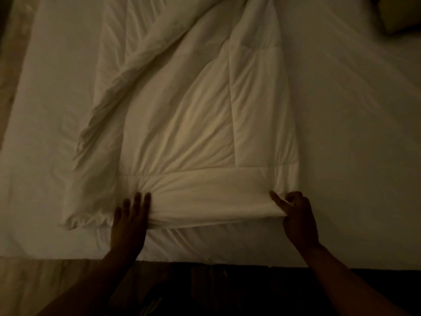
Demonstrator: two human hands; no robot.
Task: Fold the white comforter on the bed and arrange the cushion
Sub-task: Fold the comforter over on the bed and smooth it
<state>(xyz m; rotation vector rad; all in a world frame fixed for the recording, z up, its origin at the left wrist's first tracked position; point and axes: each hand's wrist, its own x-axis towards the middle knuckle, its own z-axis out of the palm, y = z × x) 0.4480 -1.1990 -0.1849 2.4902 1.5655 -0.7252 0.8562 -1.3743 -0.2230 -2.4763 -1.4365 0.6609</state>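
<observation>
Head view looks down on a dim bed [353, 110] where the comforter [182, 124] lies partly folded, its long mass running from the near edge up toward the far side and bunched into diagonal creases at the upper left. Both hands work the near hem, set well apart along it. Left hand [131, 221] has its fingers laid on top of the hem with the thumb apparently tucked beneath, so it seems to grip the fold — though how far the fingers curl is hard to judge in this light. Right hand [296, 215] pinches the near right corner, forefinger stretched along the cloth and the other fingers curled round the gathered edge. Holding the two ends of the same hem keeps that edge taut and straight, which I judge is meant to let the person lift or draw it squarely over the rest for the next fold; a loose grip at either end would likely let the layers slip askew. A dark cushion [401, 17] shows only in part at the far right corner of the bed, well apart from the comforter and not yet arranged. No containers are in sight — only bedding, and floor [13, 53] along the left side.
</observation>
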